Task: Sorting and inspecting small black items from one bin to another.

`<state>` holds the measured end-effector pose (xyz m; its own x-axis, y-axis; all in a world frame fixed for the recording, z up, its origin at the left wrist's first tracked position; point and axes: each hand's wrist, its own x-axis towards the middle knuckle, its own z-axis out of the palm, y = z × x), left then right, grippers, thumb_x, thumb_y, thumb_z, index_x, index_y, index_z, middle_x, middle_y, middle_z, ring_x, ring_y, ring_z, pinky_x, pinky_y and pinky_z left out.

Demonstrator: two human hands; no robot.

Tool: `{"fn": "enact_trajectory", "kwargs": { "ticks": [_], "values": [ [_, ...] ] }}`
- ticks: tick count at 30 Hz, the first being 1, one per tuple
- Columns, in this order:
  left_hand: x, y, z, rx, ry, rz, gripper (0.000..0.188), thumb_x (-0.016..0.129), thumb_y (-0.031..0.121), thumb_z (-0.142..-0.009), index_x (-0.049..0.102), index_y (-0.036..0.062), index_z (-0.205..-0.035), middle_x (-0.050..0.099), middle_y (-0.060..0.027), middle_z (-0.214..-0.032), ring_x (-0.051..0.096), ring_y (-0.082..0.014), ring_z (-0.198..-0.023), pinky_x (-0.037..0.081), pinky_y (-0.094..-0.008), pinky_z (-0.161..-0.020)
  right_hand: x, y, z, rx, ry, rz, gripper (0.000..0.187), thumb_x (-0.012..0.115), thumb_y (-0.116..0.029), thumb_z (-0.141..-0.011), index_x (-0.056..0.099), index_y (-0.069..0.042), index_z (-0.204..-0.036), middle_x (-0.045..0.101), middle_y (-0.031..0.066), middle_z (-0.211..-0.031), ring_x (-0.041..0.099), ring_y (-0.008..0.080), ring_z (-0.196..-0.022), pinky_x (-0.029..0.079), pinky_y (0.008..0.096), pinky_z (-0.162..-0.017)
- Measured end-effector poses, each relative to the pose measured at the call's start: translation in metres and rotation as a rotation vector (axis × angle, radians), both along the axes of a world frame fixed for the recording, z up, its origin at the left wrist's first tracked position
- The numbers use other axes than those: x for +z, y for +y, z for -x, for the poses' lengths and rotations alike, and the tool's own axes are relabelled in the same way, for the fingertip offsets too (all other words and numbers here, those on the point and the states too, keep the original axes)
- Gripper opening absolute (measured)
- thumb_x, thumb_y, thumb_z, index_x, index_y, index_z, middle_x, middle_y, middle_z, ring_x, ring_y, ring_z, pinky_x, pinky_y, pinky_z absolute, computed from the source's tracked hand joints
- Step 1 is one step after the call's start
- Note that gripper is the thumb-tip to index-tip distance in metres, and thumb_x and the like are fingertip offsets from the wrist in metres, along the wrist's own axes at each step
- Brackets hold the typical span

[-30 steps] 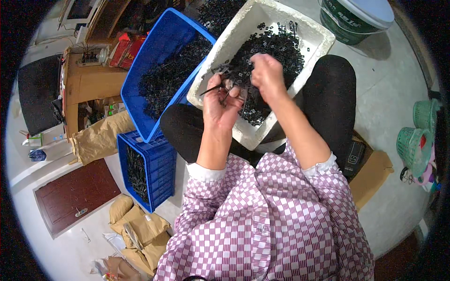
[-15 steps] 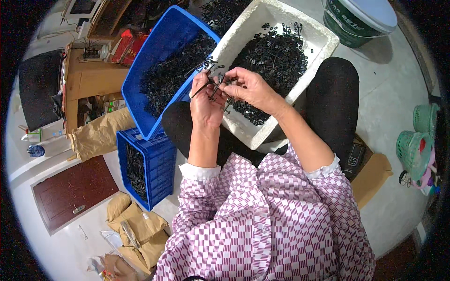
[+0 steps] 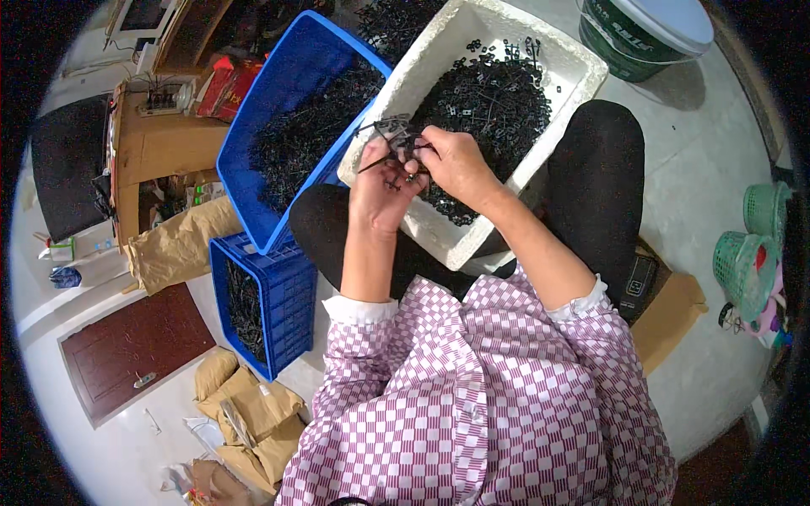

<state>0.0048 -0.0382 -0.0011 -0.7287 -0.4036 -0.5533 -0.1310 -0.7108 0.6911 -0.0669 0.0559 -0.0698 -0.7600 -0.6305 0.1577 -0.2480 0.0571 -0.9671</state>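
Note:
My left hand (image 3: 381, 192) is palm up with its fingers curled around a bunch of small black plastic parts (image 3: 393, 133), some with thin stems sticking out. From the right, my right hand (image 3: 460, 167) pinches at the same bunch, its fingertips close to the left fingers. Exactly which piece it grips is too small to make out. Both hands are over the near left rim of a white foam box (image 3: 580, 78), which holds a heap of similar black parts (image 3: 489, 105). Left of it, a tilted blue bin (image 3: 263, 101) holds more black pieces (image 3: 304, 139).
A smaller blue crate (image 3: 287, 308) with black strips stands left of my knee. Brown paper packages (image 3: 253, 413) lie lower left. A green bucket (image 3: 629, 42) with a pale lid is at far right, green baskets (image 3: 742, 266) at the right edge, and an opened cardboard box (image 3: 671, 325) beside my right leg.
My right hand has turned and moved slightly right, its fingers now more curled against the bunch. The black parts in the left hand have shifted and fan out above the fingers.

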Motion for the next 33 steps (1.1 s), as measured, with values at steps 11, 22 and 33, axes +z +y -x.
{"fn": "enact_trajectory", "kwargs": {
  "ticks": [11, 22, 33],
  "values": [
    [-0.023, 0.055, 0.01, 0.057, 0.18, 0.47, 0.01, 0.049, 0.016, -0.09, 0.045, 0.0068, -0.087, 0.048, -0.0001, -0.07, 0.043, -0.0071, -0.059, 0.037, -0.0203, -0.053, -0.009, 0.011, 0.011, -0.041, -1.262, 0.588, 0.007, 0.057, -0.006, -0.076, 0.054, -0.003, -0.07, 0.053, 0.0031, -0.057, 0.051, 0.0161, -0.046, 0.04, 0.0275, -0.042],
    [-0.005, 0.021, -0.002, 0.307, 0.198, 0.043, 0.008, 0.047, 0.015, -0.089, 0.047, 0.0072, -0.087, 0.05, -0.0022, -0.07, 0.047, -0.0135, -0.058, 0.044, -0.032, -0.063, -0.014, 0.006, 0.022, -0.116, -1.366, 0.641, 0.012, 0.046, -0.015, -0.087, 0.052, -0.006, -0.082, 0.054, 0.0034, -0.068, 0.053, 0.0115, -0.062, 0.044, 0.0246, -0.058],
    [-0.007, -0.024, 0.005, 0.401, 0.277, 0.03, 0.011, 0.047, 0.018, -0.089, 0.051, 0.0086, -0.085, 0.055, -0.003, -0.072, 0.049, -0.0173, -0.057, 0.044, -0.0345, -0.061, 0.017, 0.003, -0.009, 0.33, -1.016, 0.506, 0.018, 0.046, -0.022, -0.091, 0.05, -0.008, -0.081, 0.049, -0.0023, -0.068, 0.047, 0.0067, -0.057, 0.039, 0.0201, -0.052]
  ]
}}
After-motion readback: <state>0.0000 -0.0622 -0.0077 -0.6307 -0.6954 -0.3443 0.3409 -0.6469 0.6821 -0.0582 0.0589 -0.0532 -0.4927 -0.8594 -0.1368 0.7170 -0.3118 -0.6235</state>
